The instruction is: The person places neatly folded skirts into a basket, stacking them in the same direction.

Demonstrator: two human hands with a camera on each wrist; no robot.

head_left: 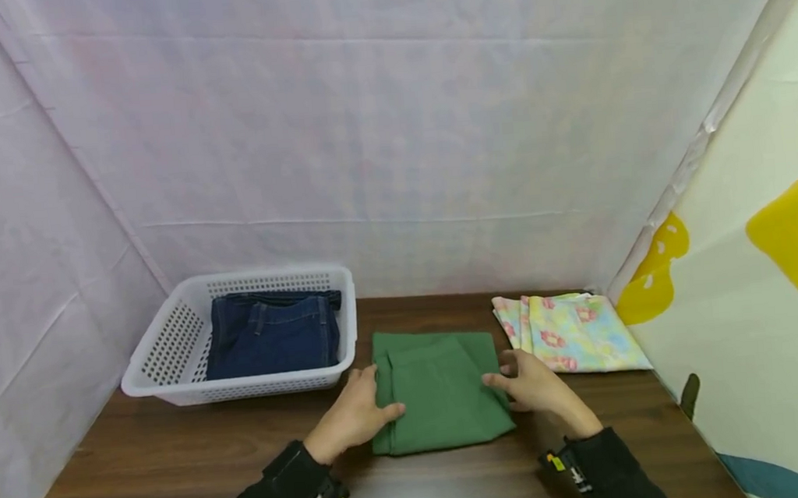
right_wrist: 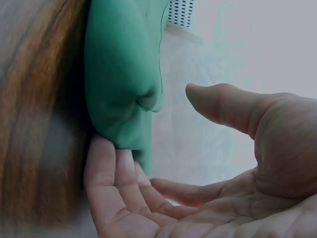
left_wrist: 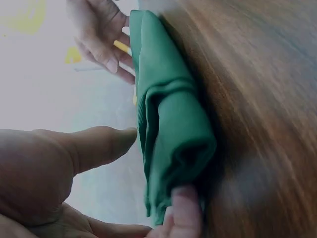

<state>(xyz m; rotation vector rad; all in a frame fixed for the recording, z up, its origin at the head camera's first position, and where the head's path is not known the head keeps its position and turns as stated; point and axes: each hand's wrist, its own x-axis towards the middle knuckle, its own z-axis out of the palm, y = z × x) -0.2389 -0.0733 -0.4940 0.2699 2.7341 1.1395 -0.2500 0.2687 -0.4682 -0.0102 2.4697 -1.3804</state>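
Observation:
A folded green garment (head_left: 439, 394) lies on the table between both hands, its layered edge and rolled folds showing in the left wrist view. My left hand (head_left: 358, 408) is at its left side, the thumb over the top surface and the other fingers along the edge. At the right side is my right hand (head_left: 532, 383). In the right wrist view its fingertips (right_wrist: 101, 153) touch the lower edge of the green garment (right_wrist: 121, 69), partly tucked beneath it, while the thumb (right_wrist: 218, 101) stays apart above.
A white plastic basket (head_left: 241, 384) at the back left holds folded blue jeans (head_left: 272, 341). Folded floral fabric (head_left: 574, 333) lies at the back right of the brown wooden table (head_left: 176, 454). White sheeting (head_left: 389, 125) hangs behind and along the sides.

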